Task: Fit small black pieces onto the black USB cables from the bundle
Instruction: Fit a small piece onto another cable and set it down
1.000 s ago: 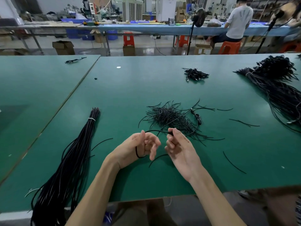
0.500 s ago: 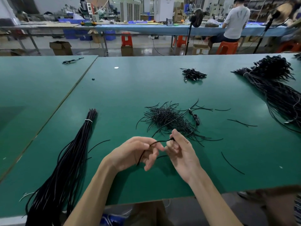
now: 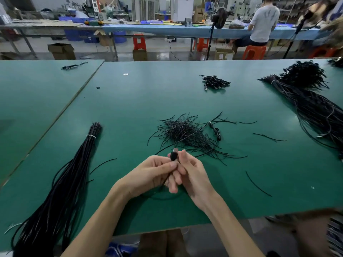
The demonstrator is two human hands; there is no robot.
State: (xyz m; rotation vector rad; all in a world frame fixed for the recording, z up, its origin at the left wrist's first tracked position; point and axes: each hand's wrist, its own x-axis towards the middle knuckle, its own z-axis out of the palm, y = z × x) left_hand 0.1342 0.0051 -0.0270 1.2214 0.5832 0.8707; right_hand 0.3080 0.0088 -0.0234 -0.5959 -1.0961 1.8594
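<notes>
Both hands on one USB cable (image 3: 174, 155): L hand (image 3: 151, 176) & R hand (image 3: 194, 175) pinch it just below the plug, metal tip up, near the tabletop (image 3: 130, 101) front edge, mid-width. Pile of thin black pieces (image 3: 185, 132) right beyond the fingertips. Tied bundle (image 3: 61, 182) runs front-left, bigger bundle (image 3: 315, 108) at the right edge. Palms face each other, fingers curled, forearms angling in.
</notes>
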